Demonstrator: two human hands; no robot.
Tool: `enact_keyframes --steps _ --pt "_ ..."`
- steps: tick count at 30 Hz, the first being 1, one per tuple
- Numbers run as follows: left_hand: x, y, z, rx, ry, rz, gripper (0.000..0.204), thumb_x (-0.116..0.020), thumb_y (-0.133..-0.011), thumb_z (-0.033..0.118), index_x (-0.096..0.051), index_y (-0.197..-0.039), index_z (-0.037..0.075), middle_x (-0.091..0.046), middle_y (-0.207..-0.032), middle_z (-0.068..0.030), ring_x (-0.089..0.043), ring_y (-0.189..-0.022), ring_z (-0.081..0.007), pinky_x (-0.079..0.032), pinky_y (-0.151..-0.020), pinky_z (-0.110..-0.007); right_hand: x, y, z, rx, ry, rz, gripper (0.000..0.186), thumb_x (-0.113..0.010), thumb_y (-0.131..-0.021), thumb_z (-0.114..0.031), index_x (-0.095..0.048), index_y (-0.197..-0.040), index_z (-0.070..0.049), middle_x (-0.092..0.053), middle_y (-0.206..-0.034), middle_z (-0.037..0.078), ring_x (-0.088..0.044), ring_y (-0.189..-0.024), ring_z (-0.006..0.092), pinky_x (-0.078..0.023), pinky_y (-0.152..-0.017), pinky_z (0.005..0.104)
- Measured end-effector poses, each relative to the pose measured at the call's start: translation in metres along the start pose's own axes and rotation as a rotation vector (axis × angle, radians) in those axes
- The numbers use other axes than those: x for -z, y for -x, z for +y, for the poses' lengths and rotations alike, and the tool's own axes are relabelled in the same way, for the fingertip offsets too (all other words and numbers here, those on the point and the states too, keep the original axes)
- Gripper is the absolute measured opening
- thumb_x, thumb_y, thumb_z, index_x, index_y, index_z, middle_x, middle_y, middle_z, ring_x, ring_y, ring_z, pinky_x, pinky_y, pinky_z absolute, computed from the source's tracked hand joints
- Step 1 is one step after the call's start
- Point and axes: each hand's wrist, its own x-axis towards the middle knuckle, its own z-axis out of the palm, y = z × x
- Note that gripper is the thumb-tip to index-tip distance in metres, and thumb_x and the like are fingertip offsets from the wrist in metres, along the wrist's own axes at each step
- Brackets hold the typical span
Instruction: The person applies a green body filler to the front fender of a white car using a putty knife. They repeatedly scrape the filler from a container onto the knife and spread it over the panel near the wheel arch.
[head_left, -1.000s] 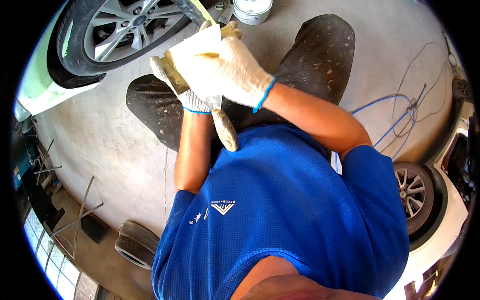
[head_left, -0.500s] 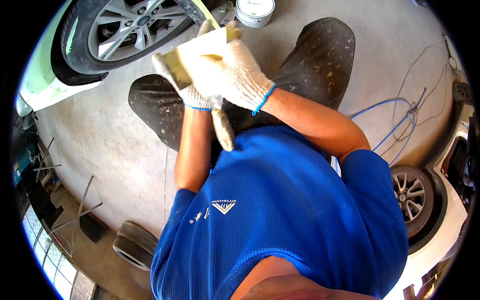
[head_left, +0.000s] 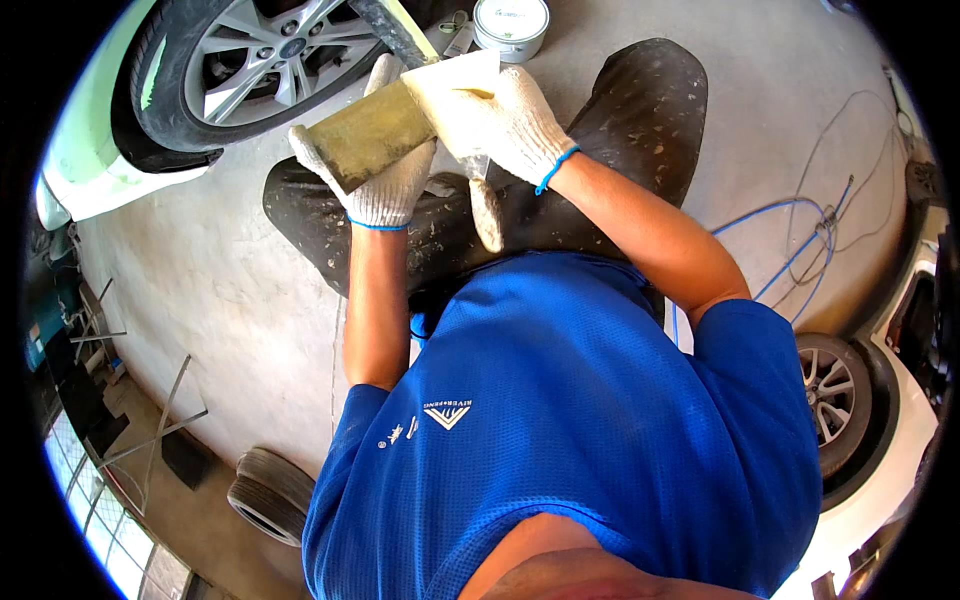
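My left hand [head_left: 385,195], in a white knit glove with a blue cuff, is closed on a flat rectangular plate [head_left: 370,135] smeared yellowish-grey. Its thumb lies along the near left edge, and fingers show beyond the far side. A putty knife [head_left: 487,215] with a worn handle pointing back toward me is in my gloved right hand [head_left: 530,125]. That hand grips beside the broad, pale blade, partly hiding its right side. The blade overlaps or meets the plate's right end; whether they touch I cannot tell. Both are above my dark, spotted trousers [head_left: 640,130].
A car wheel [head_left: 290,50] and pale green bodywork [head_left: 85,150] are at the far left. Beyond my hands stands a white tub [head_left: 512,25]. Blue hose [head_left: 800,250] coils on the floor at right, near another car's wheel [head_left: 835,395]. Tyres [head_left: 270,490] lie at lower left.
My right hand and the putty knife have moved right, with the handle shifting the same way. My left hand has shifted slightly left, and more of the plate now shows.
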Motion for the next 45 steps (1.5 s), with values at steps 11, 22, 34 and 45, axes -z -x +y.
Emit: enact_keyframes --steps 11,22,34,45 --pt "0.017 -0.001 0.009 -0.062 -0.376 -0.164 0.144 -0.065 -0.057 0.091 -0.015 -0.156 0.0 -0.039 -0.15 -0.0268 -0.044 -0.137 -0.0377 -0.035 -0.117 -0.05 0.019 0.009 -0.034 0.036 -0.114 -0.045 0.028 -0.058 -0.097 -0.015 -0.07 -0.121 -0.005 -0.074 -0.109 0.013 -0.069 -0.094 0.0168 -0.054 -0.085 0.0305" --pt "0.006 0.006 0.014 -0.198 -0.304 -0.336 0.062 -0.049 -0.103 0.036 -0.024 -0.157 0.017 -0.037 -0.156 -0.0174 -0.045 -0.138 -0.0247 -0.043 -0.112 -0.049 0.02 0.02 -0.063 0.334 -0.127 -0.148 0.031 -0.061 -0.09 -0.016 -0.07 -0.119 -0.014 -0.072 -0.101 0.016 -0.071 -0.089 0.0293 -0.057 -0.081 0.0407" --pt "-0.02 0.02 0.017 -0.307 -0.671 -0.057 0.096 -0.066 -0.089 0.056 -0.016 -0.159 0.015 -0.046 -0.149 -0.0178 -0.052 -0.131 -0.0303 -0.046 -0.109 -0.046 0.037 -0.005 -0.036 0.248 0.212 -0.051 0.026 -0.059 -0.093 -0.022 -0.069 -0.116 -0.012 -0.072 -0.094 0.011 -0.07 -0.08 0.0299 -0.058 -0.072 0.0398" --pt "-0.005 0.005 0.017 -0.341 -0.71 -0.539 0.087 -0.061 -0.095 0.037 -0.007 -0.16 0.018 -0.032 -0.159 -0.0158 -0.033 -0.146 -0.0314 -0.035 -0.117 -0.054 0.039 -0.001 -0.047 0.326 0.313 -0.074 0.025 -0.06 -0.091 -0.019 -0.072 -0.109 -0.008 -0.073 -0.096 0.015 -0.071 -0.082 0.0277 -0.059 -0.075 0.0395"
